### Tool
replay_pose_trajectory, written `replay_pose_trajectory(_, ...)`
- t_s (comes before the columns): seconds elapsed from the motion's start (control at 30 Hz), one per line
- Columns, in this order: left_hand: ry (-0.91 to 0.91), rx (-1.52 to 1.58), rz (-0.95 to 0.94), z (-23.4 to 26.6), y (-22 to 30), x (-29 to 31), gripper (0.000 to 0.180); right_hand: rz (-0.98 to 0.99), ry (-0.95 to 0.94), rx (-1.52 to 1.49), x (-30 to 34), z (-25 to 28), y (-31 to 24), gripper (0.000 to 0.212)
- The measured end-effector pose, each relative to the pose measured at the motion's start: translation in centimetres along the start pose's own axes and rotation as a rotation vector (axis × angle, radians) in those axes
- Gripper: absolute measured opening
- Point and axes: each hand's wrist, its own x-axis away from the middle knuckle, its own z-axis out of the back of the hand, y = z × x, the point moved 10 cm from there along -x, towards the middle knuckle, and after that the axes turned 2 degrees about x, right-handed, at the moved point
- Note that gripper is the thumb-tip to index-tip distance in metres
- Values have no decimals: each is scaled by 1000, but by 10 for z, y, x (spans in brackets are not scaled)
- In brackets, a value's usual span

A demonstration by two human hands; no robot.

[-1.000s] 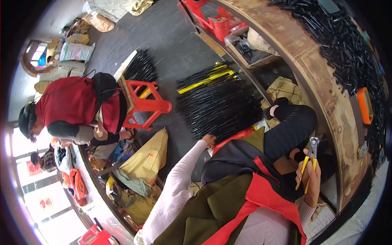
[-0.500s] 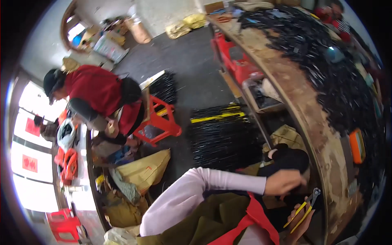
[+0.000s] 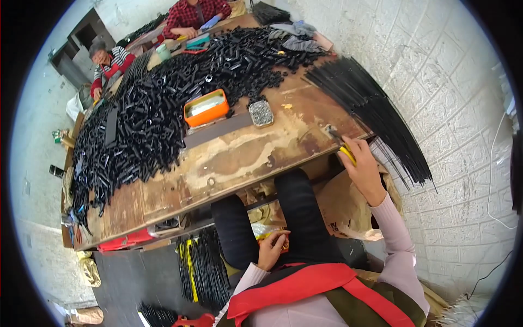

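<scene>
My right hand (image 3: 364,170) is closed round pliers with yellow handles (image 3: 347,155). Their dark metal jaws point over the near right edge of the wooden table (image 3: 234,169). Low over my lap, between my knees, is my left hand (image 3: 269,252) with its fingers curled in. Something yellow and red shows by its fingertips; whether they grip it is hard to make out. Across the tabletop spreads a big heap of short black tube-like pieces (image 3: 147,120). An orange box (image 3: 206,109) and a small tray of tiny grey pieces (image 3: 261,113) sit at the heap's near side.
A bundle of long black rods (image 3: 376,114) overhangs the table's right end, along a white wall (image 3: 457,98). Two people work at the far side, one in a checked shirt (image 3: 190,19), one in a striped top (image 3: 111,65). More black rods (image 3: 204,267) lie on the floor at left.
My view has swung from the room's floor and a seated person to the table. The pliers, earlier upright in my right hand, now reach over the table edge; my left hand has lowered to my lap.
</scene>
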Motion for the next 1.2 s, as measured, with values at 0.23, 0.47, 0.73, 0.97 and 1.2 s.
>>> replay_pose_trajectory(0.23,222,-116,76,46,-39,-13,23,61,-51,149,-29,-35,4,36)
replay_pose_trajectory(0.47,-48,-341,132,21,-39,-24,25,162,-30,203,-57,-71,-8,41)
replay_pose_trajectory(0.73,92,-388,-140,50,-86,-8,26,149,-39,189,-56,-92,-21,42)
replay_pose_trajectory(0.97,163,-399,-213,54,-69,-7,27,66,-79,194,-66,-97,9,45)
replay_pose_trajectory(1.2,142,-433,-46,64,-79,-7,29,62,-110,229,-73,-107,6,44)
